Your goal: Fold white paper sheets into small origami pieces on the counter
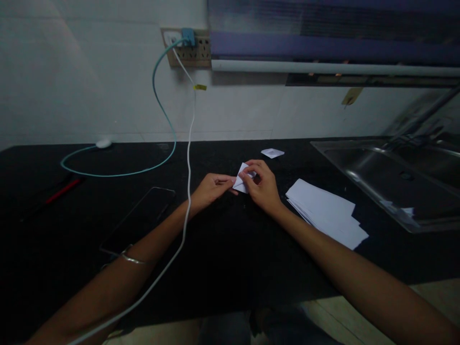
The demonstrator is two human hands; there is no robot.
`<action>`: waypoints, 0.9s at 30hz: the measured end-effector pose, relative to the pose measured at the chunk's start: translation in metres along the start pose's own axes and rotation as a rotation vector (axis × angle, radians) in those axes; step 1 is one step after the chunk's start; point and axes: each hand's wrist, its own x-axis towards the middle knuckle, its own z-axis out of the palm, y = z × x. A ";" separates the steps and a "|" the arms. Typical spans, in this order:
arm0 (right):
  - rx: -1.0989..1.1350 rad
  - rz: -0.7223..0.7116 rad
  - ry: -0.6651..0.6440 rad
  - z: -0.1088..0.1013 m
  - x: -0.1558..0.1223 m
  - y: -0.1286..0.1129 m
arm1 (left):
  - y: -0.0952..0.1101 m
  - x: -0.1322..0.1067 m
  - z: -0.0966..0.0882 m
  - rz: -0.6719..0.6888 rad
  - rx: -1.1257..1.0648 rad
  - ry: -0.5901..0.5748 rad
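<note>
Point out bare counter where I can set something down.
Bare counter shows between the forearms, and at the back between the white cable and the loose folded paper. Crowded: left, with the phone and teal cable; right, with the paper stack and sink.

Thin silvery bangle point(133, 260) around the bare left forearm point(115, 287)

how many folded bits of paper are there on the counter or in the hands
2: one held piece between the left hand and right hand, and one loose piece on the counter beyond the right hand. The hands could hide more.
</note>
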 end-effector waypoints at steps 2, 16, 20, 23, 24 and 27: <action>-0.004 -0.003 0.007 0.000 0.000 0.000 | -0.001 0.001 0.000 0.024 0.060 -0.011; 0.198 0.153 0.090 0.003 0.002 -0.004 | -0.004 -0.001 0.001 0.110 0.302 -0.100; 0.539 0.420 0.004 0.008 0.002 -0.003 | -0.001 -0.002 0.002 0.114 0.283 -0.026; 0.660 0.530 -0.094 0.009 0.001 -0.003 | -0.001 -0.001 0.003 0.112 0.315 0.010; 0.683 0.548 -0.100 0.009 0.000 -0.003 | -0.001 -0.001 0.004 0.111 0.321 0.023; 0.742 0.563 -0.091 0.010 -0.001 -0.002 | -0.001 -0.001 0.004 0.110 0.305 0.044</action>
